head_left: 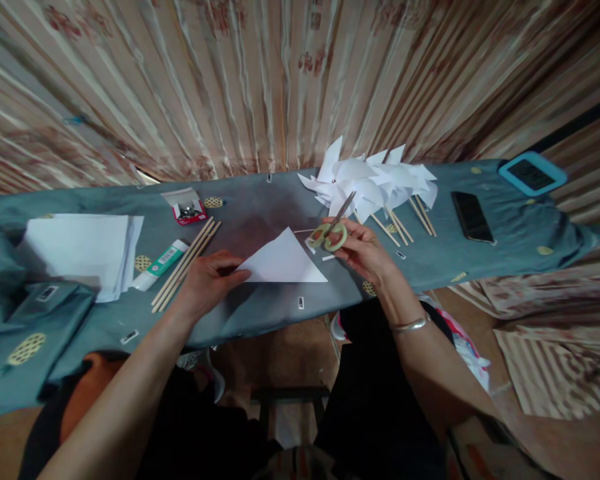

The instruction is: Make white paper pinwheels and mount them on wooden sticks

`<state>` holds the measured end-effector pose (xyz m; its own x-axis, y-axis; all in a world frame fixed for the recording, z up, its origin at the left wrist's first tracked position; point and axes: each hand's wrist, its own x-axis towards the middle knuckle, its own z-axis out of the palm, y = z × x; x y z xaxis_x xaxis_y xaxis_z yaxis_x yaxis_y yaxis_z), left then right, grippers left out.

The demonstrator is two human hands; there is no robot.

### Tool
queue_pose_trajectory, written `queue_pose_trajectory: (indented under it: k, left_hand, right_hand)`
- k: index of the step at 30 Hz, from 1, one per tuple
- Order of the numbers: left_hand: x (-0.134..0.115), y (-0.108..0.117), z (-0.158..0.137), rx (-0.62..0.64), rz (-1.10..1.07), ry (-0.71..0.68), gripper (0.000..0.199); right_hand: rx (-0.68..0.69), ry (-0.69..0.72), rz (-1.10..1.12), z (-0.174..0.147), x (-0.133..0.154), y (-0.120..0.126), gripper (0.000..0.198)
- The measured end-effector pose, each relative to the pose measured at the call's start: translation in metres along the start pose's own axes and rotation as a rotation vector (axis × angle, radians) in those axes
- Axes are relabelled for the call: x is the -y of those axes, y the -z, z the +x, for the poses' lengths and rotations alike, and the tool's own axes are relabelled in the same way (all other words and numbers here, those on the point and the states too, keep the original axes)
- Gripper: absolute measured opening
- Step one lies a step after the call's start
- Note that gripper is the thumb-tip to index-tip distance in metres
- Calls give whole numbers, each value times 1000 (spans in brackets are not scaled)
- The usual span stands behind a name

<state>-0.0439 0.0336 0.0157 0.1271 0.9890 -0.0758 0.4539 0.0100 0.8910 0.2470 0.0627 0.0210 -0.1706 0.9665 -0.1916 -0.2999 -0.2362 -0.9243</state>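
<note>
A white paper triangle (286, 260) lies at the middle of the cloth-covered table, its peak pointing away from me. My left hand (213, 277) pinches its left corner between thumb and fingers. In my right hand (363, 250) is a pair of scissors (333, 230) with pale green handles, held by the handle loops with the blades pointing up and away. The blades are clear of the triangle. Thin white paper scraps (329, 257) lie between the triangle and my right hand. Beyond the scissors is a cluster of white paper pinwheels (360, 183) on wooden sticks.
Left of my left hand lie loose wooden sticks (185, 267), a glue tube (161, 265), a small red box (193, 215) of metal pins and a stack of white paper (77, 250). At right are a black phone (473, 217) and a blue-framed digital clock (533, 175). Curtains hang behind.
</note>
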Motion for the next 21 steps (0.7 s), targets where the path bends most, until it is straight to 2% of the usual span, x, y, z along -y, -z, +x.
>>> queue_pose_trajectory:
  k: [4,7,11,16,19,21]
  left_hand:
    - [-8,4,-3,44,-200,79,19]
    - [-8,2,-3,38,-332,185,33]
    - [-11,0,0,5,-383,231,47]
    - [-18,1,-1,62,-450,291,57]
    - [-19,3,-1,49,-489,299,58]
    - [-20,3,0,13,-535,306,57]
  right_hand:
    - [-14,85,-80,1,9,1,35]
    - [-17,55,-115,4,3,-5,37]
    - [4,11,-154,8,-9,-12,43]
    - [171,-30,-217,5,-6,-18,45]
    - [266,-118,-234,4,-7,-20,46]
    - [279,-147,-228,5,-12,-22,47]
